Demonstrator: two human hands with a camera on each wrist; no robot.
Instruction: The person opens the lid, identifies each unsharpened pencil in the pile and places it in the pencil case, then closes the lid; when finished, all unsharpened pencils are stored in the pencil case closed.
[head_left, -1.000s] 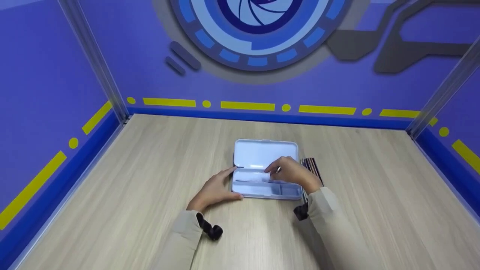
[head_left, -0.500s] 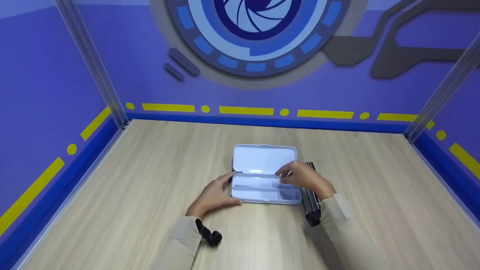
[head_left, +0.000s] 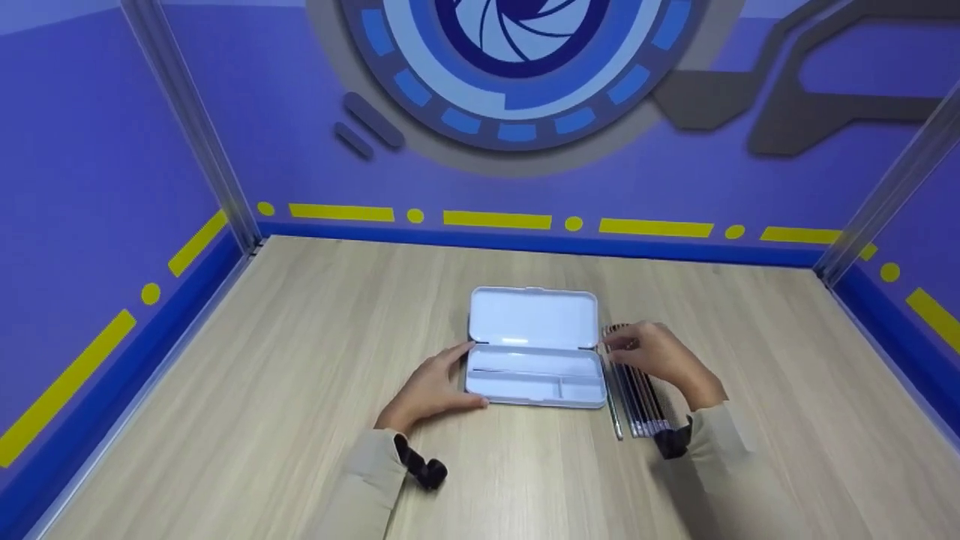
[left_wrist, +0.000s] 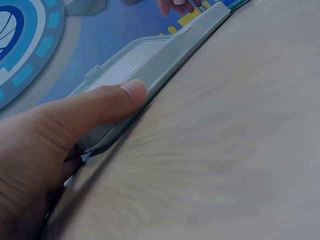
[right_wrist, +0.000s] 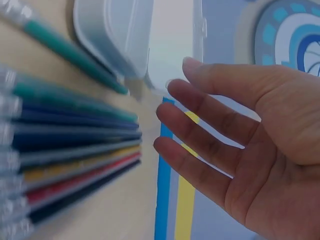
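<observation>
A white pencil case [head_left: 533, 319] lies open on the table, its lid folded back and its divided lower half showing no pencils. My left hand [head_left: 426, 386] grips the case's left end, thumb [left_wrist: 112, 102] against the front wall and the other fingers at the left side. Right of the case, several pencils [head_left: 645, 401] lie side by side, their metal-banded ends toward me. One green pencil [right_wrist: 70, 52] lies apart, between this row and the case. Over the far ends of the pencils is my right hand [head_left: 660, 358], fingers loosely bent and nothing between them in the right wrist view.
The wood-grain table [head_left: 345, 300] meets a blue-purple back wall [head_left: 495, 187] with yellow marks. Side walls stand at left and right. Each wrist carries a black strapped camera, one [head_left: 429, 474] on the left and one [head_left: 673, 441] on the right.
My right hand has moved right, from over the pencil case to the pencils, uncovering the case's right end and the lone green pencil. My left hand stays at the case's left end.
</observation>
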